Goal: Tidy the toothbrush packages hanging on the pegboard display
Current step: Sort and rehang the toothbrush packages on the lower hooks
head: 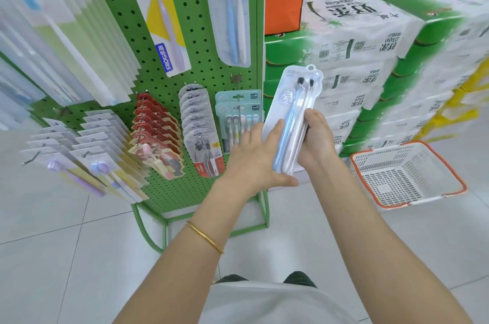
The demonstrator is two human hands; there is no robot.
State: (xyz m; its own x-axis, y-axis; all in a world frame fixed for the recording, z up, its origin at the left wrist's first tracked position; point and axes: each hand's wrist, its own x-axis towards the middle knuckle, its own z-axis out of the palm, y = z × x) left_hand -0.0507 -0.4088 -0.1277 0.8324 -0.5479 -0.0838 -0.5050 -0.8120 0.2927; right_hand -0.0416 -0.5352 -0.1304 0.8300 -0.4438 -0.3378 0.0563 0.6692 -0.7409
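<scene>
A clear twin-pack toothbrush package (293,109) with a blue and a white brush is off the green pegboard (190,32), held upright in front of its right edge. My left hand (254,162) cups its lower left side with the thumb under the bottom. My right hand (317,138) grips its right edge. A matching twin pack (232,11) hangs high on the board. Lower hooks carry rows of red-carded packs (156,133), grey blister packs (201,127) and teal multi-brush packs (238,114). A bare hook (235,77) sticks out above the teal packs.
Stacked tissue cartons (370,59) fill the right side. A white and orange shopping basket (404,172) sits on the tiled floor by them. More carded brushes (87,149) and long white packs (66,32) hang at the left. The stand's green frame (148,225) rests on the floor.
</scene>
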